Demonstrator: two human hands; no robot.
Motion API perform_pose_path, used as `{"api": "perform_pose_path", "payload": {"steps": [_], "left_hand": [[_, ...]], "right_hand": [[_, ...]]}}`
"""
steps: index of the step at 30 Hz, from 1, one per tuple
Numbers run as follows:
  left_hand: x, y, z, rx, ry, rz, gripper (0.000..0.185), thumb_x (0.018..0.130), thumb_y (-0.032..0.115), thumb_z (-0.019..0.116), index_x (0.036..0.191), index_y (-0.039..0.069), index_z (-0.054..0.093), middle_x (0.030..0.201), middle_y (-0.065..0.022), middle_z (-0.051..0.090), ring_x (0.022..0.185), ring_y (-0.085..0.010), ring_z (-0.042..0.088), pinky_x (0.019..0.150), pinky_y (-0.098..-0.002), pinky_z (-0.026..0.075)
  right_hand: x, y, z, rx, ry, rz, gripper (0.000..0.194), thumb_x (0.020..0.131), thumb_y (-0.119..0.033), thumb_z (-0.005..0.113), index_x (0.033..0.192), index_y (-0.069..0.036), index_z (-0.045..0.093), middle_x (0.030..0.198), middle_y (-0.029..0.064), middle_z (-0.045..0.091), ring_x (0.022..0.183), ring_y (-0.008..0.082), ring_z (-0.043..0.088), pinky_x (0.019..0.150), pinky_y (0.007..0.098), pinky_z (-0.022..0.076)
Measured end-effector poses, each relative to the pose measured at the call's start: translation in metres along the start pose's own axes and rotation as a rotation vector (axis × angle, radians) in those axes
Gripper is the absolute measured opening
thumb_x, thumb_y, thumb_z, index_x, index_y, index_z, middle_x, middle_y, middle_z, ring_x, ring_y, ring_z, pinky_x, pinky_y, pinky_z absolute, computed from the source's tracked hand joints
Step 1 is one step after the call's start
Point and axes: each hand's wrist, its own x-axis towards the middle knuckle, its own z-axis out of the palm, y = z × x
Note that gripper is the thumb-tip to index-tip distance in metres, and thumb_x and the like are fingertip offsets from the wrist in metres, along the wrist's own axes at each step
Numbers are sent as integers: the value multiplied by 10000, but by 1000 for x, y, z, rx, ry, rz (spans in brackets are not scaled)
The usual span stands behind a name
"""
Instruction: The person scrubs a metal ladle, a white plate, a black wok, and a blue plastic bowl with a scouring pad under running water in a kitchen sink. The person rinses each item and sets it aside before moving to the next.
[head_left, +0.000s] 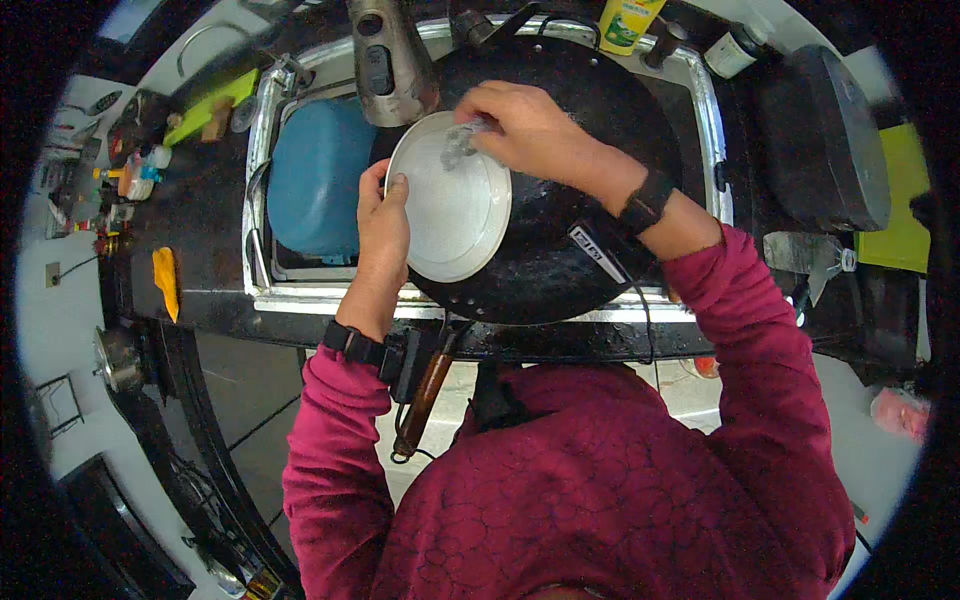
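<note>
My left hand (384, 225) grips the left rim of a white plate (442, 225), thumb over the edge. The plate is tilted above a large black wok (555, 247), which lies across the sink. In my right hand (517, 131) is a grey scouring pad (459, 144), pressed against the plate's upper part. A metal faucet (397, 67) reaches down to just above the plate's rim. Left of the plate, a blue basin (319, 180) sits in the sink.
The wok's wooden handle (427, 405) sticks out over the counter's front edge. A yellow detergent bottle (628, 26) stands behind the wok. To the right are a dark bin-like container (817, 142) and a clear plastic bottle (806, 251) on its side. A yellow cloth (166, 281) lies at left.
</note>
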Motion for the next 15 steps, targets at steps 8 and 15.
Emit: {"api": "perform_pose_path", "payload": {"steps": [8,15], "left_hand": [[-13,8,11,75,-66,157,266,938,130,520,1193,65,553,1006,-37,579,902,-126,518,823,-254,403],[-16,12,-3,-50,-31,88,293,952,175,511,1218,52,527,1078,-70,588,961,-137,540,854,-277,425]], "right_hand": [[17,16,16,-23,-50,-48,278,766,-198,636,990,-35,660,952,167,648,889,353,622,788,417,499],[-29,72,19,181,-227,453,410,727,-396,691,875,-14,677,789,224,644,723,362,632,675,415,493]]}}
